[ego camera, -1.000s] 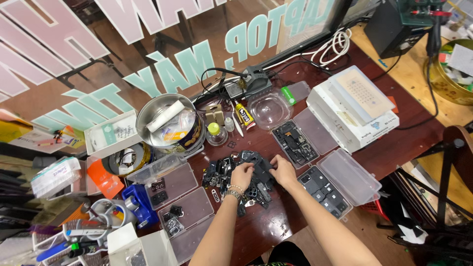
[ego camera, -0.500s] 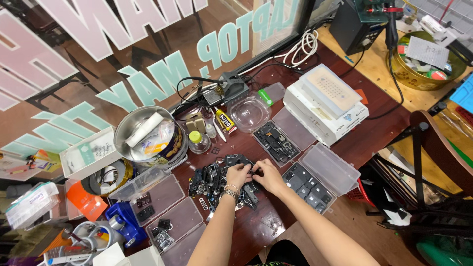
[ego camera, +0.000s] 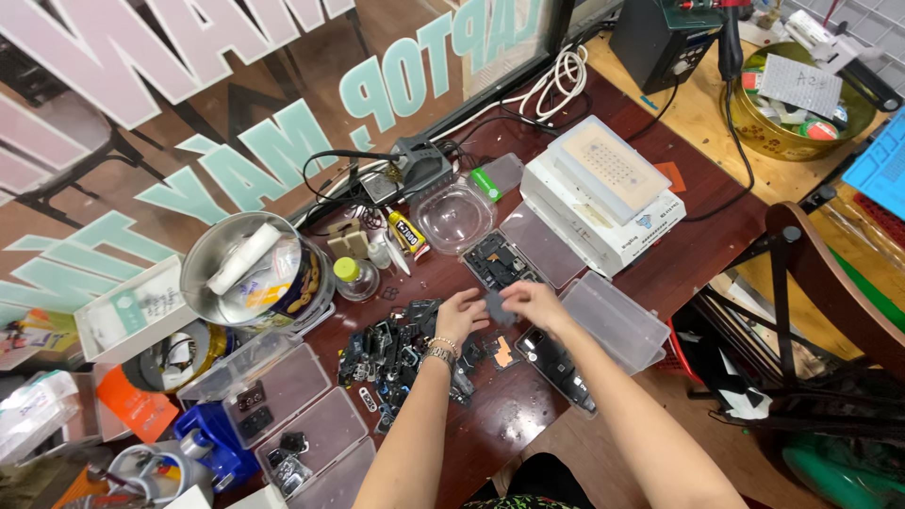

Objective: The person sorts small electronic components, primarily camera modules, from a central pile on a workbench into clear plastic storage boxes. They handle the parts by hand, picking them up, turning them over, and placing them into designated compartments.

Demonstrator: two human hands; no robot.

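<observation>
My left hand point(ego camera: 460, 317) and my right hand point(ego camera: 534, 303) meet above the dark red table point(ego camera: 660, 254). Together they pinch a small dark flat part point(ego camera: 496, 307) between their fingertips. A bracelet sits on my left wrist. Just left of and below my hands lies a heap of small dark metal parts point(ego camera: 391, 351). Under my right forearm a clear plastic case point(ego camera: 551, 358) holds dark parts. Another open case with dark parts point(ego camera: 496, 262) lies just beyond my hands.
A round metal tin point(ego camera: 253, 271) with a white roll stands at the left, by a small yellow-capped bottle point(ego camera: 353, 278). White boxes point(ego camera: 603, 193) are stacked at the right. Clear cases point(ego camera: 283, 405) lie at the lower left. Cables and a clear bowl point(ego camera: 452, 215) sit by the window.
The view has shifted, so the table sits further left and up. My hands have lifted from the heap of parts and hold a small dark piece a little to the right of it.
</observation>
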